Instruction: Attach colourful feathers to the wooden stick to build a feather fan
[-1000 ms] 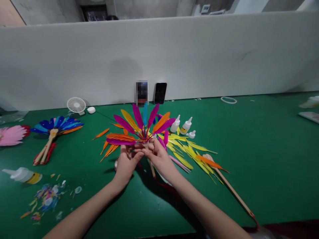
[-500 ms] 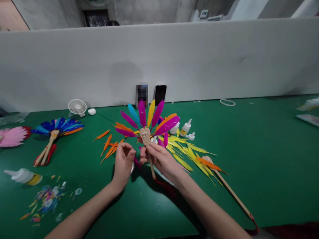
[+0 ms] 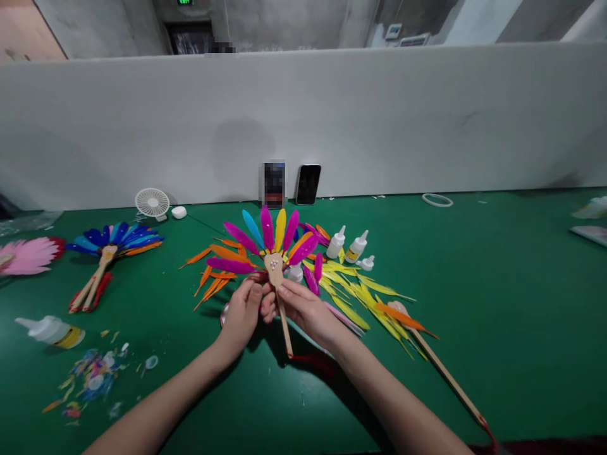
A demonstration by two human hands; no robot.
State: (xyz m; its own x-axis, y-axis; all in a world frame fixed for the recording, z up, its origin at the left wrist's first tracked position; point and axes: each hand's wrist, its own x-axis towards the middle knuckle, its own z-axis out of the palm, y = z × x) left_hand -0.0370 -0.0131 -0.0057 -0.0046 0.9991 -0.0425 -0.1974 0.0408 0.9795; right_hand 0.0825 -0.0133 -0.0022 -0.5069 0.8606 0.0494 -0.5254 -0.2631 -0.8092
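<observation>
A feather fan point(image 3: 274, 268) with magenta, blue, yellow and orange feathers is held upright above the table, its wooden handle pointing down to a red tassel. My right hand point(image 3: 303, 309) is closed around the handle just under the fan's wooden head. Close beside it on the left, my left hand point(image 3: 244, 309) has its fingers pressed together at the lower left of the fan head, by the base of a magenta feather point(image 3: 230, 266). Whatever lies between those fingertips is too small to make out. Loose orange feathers point(image 3: 215, 287) and yellow feathers point(image 3: 351, 284) lie behind the hands.
A blue feather fan point(image 3: 108, 253) and a glue bottle point(image 3: 52, 332) are at left, near scraps point(image 3: 92, 379). Two glue bottles point(image 3: 336, 242) stand behind the yellow feathers. Another wooden handle point(image 3: 446, 373) lies at right. A phone point(image 3: 308, 184) leans on the white partition point(image 3: 379, 126).
My left hand has moved up and right to the fan's base, and the magenta feather it had low down is no longer seen there. The fan has tilted and sits slightly lower.
</observation>
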